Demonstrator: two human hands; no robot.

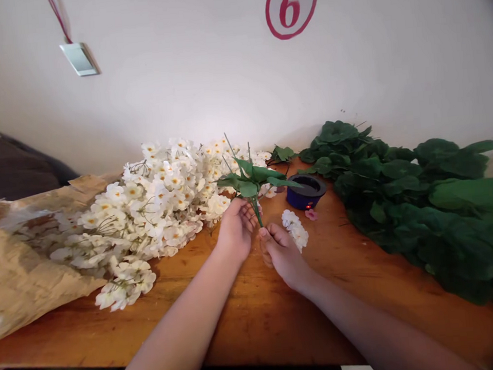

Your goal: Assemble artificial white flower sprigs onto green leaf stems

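Observation:
A green artificial leaf stem (256, 210) stands upright in front of me, with broad leaves around its middle and thin bare prongs pointing up. My right hand (283, 253) pinches its lower end between thumb and fingers. Just left of the stalk, below the leaves, my left hand (235, 226) is closed, its curled fingers against the stem. Beside the right hand a small cluster of white artificial flowers (295, 229) lies on the table. Behind it sits a round dark-blue pot (297, 198) with a black rim and a lit red light.
White artificial flowers (164, 186) with yellow centres are heaped at left, partly in brown wrapping paper (25, 273). Dark green artificial leaves (402, 194) are piled at right. A pink blossom (311, 215) lies by the pot on the wooden table (258, 322). A wall stands behind.

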